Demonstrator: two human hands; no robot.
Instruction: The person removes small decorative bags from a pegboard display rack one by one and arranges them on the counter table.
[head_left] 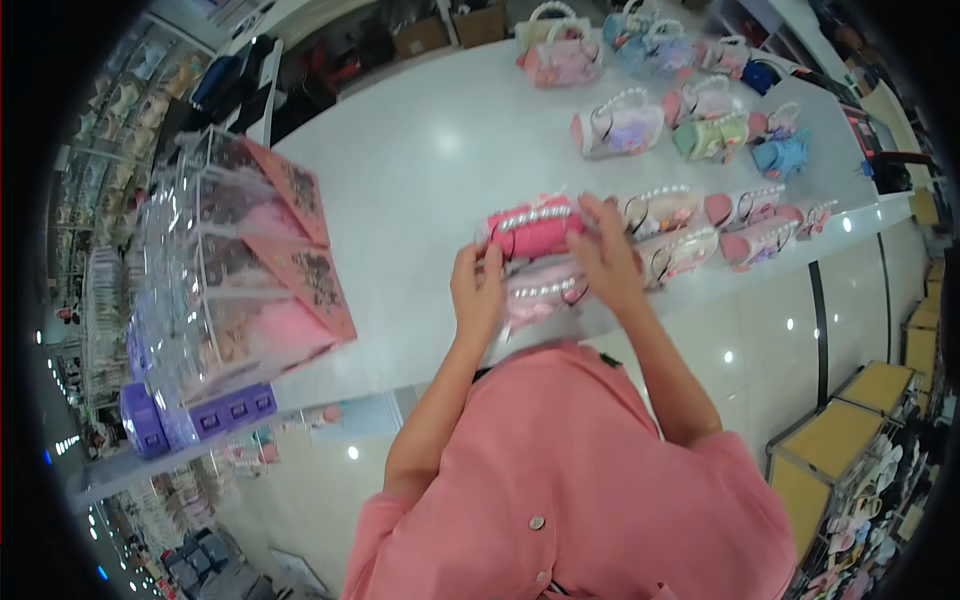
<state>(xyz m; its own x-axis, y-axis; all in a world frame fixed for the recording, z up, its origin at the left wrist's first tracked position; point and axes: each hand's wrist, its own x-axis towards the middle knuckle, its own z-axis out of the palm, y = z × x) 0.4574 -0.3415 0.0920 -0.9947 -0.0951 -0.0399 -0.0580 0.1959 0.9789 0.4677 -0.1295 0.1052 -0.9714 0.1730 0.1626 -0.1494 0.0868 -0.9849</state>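
Note:
A small hot-pink barrel-shaped handbag [537,239] with a white pearl handle lies between my two hands on the white counter. My left hand [477,290] grips its left end, with the thumb near the bag's lower corner. At the opposite end, my right hand [607,255] has its fingers curved around the bag, slightly blurred. Just below sits a pale pink handbag [545,287] with a pearl handle, close to both hands. Beige handbags [680,252] with pearl handles stand directly right of my right hand.
More pastel handbags [620,128] stand in rows on the counter [420,170] toward the back and right. Clear boxes with pink panels [285,270] are stacked at the left, beside purple boxes [232,412]. The counter's near edge runs just before my body.

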